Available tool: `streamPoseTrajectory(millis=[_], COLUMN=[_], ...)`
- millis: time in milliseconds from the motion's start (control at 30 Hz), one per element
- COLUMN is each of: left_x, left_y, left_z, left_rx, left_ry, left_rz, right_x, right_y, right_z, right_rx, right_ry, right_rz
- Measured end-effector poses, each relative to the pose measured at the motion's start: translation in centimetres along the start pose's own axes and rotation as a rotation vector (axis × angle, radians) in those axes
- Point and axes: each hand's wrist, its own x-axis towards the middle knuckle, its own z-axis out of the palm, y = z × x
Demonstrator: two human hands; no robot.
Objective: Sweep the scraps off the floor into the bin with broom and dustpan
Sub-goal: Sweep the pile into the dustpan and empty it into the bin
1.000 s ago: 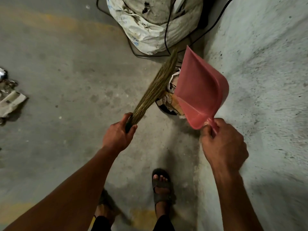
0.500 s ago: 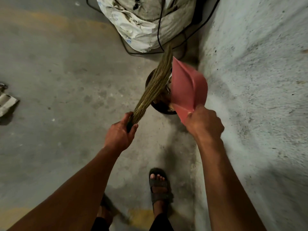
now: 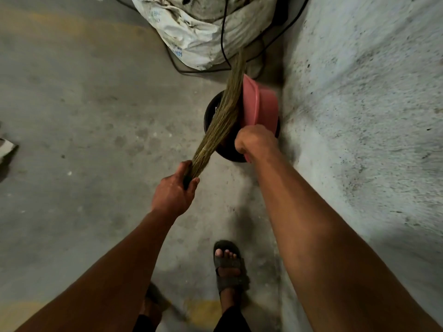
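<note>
- Emptying the pink dustpan into the black bin: pan tipped steeply over the bin mouth, blade end down inside the rim. Reads as the dump step.
- Bin stands on the concrete floor, hard against the foot of the wall, just in front of the white sack.
- Right hand curled round the dustpan handle, fingers wrapped tight; the handle's end shows below the fist.
- Left hand gripping the grass broom at its bound neck, fingers closed round it; bristles lie across the bin mouth, touching the pan's inner face.
- Next move, my guess: brush bristles down the pan to clear it, then lift both clear without knocking the bin over.
- Whether scraps are left in the pan: can't tell, inside is hidden.
- One scrap visible at the floor's left edge, well apart from the bin, so probably another pass is due.
- Count: 1 broom, 1 dustpan, 1 bin, 1 sack, 1 visible scrap, 1 black cable trailing over the sack, 2 sandalled feet.
</note>
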Motion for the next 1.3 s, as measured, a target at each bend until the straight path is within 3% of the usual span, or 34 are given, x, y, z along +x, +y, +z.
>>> streamPoseTrajectory(millis=[300, 400, 633, 733, 900, 1000, 1300], left_x=[-0.1, -0.8, -1.4, -0.6, 0.7, 0.9, -0.4], left_y=[-0.1, 0.0, 0.6, 1.2, 2.3, 2.6, 1.2], left_z=[-0.4, -1.3, -3.4, -3.6, -3.3, -2.9, -1.8], left_rx=[-0.019, -0.081, -0.213, -0.226, -0.255, -0.280, -0.235], left_ry=[0.030, 0.065, 0.140, 0.159, 0.181, 0.192, 0.146], left_rz=[-0.011, -0.015, -0.032, -0.032, -0.045, -0.049, -0.103], right_x=[-1.0, -3.4, -9.2, -10.5, -7.5, -4.9, -2.3], right_y=[2.2, 4.6, 8.7, 8.3, 5.3, 4.0, 5.6], right_z=[-2.8, -2.9, -2.1, -3.1, -3.9, -2.9, 4.1], right_rx=[-0.086, 0.022, 0.318, 0.350, 0.399, 0.311, 0.068], right_ry=[-0.105, -0.068, 0.016, 0.107, 0.445, 0.534, 0.494], right_rz=[-0.092, -0.133, 0.009, -0.036, -0.087, -0.090, -0.067])
